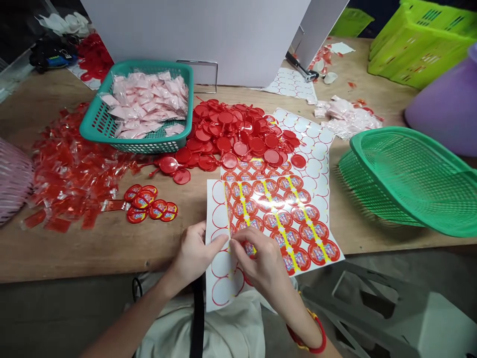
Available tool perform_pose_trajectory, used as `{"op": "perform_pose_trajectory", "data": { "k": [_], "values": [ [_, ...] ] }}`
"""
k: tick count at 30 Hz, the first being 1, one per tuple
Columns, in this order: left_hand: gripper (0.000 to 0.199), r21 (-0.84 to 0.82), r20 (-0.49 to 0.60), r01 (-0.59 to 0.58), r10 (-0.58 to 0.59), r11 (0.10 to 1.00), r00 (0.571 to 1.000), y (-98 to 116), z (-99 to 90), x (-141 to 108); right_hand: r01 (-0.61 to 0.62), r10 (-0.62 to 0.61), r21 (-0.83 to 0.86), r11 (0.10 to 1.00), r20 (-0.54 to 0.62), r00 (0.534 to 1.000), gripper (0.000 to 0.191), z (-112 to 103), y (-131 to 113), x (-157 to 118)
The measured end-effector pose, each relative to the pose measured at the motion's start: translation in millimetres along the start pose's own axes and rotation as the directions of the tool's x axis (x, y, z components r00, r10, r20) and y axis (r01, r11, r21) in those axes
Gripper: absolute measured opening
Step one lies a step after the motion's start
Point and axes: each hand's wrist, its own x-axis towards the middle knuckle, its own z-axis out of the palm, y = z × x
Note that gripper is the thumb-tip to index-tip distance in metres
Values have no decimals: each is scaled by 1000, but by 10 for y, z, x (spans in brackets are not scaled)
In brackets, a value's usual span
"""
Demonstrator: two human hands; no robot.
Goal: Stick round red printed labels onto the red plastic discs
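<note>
A sheet of round red-and-yellow stickers [278, 216] overhangs the table's front edge. Its left columns are bare white backing with red ring outlines. My left hand [196, 251] grips the sheet's left border, thumb on top and fingers behind. My right hand [259, 256] is in a pinch at the leftmost remaining sticker column, close to the left thumb; whether a sticker is between the fingertips is hidden. To the left lie several loose round stickered pieces [149, 201]. Behind the sheet is a heap of red round plastic discs [238, 136], partly covering another sticker sheet [309, 149].
A teal basket [137, 145] holds pink-white packets [149, 102]. Red clear sachets [78, 169] pile up at left. At right stand a green basket [410, 174], a purple container [447, 104] and a lime crate [421, 44]. A grey stool [387, 308] is below the table.
</note>
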Motion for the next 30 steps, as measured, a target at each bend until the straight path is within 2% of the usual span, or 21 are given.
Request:
{"op": "perform_pose_trajectory", "data": {
  "k": [9, 18, 25, 28, 30],
  "values": [
    [18, -118, -6, 27, -28, 993, 1000, 32, 0, 19, 0, -2, 78, 997, 25, 1000, 8, -54, -19, 11],
    [14, 13, -27, -61, 61, 998, 998, -19, 67, -23, -19, 22, 78, 997, -44, 999, 11, 1, -1, -1],
    [16, -92, -58, -42, 37, 995, 998, 49, 61, 7, -94, 97, 151, 984, -15, 995, 13, -60, 34, 3],
    [16, -98, -66, -49, 43, 994, 997, 61, 43, 9, -83, 80, 162, 983, 22, 997, 11, -59, 15, 5],
    [17, -92, -59, -57, 51, 994, 997, 55, 32, 9, -42, 42, 133, 990, 7, 999, 10, -39, -2, 12]
  ]
}}
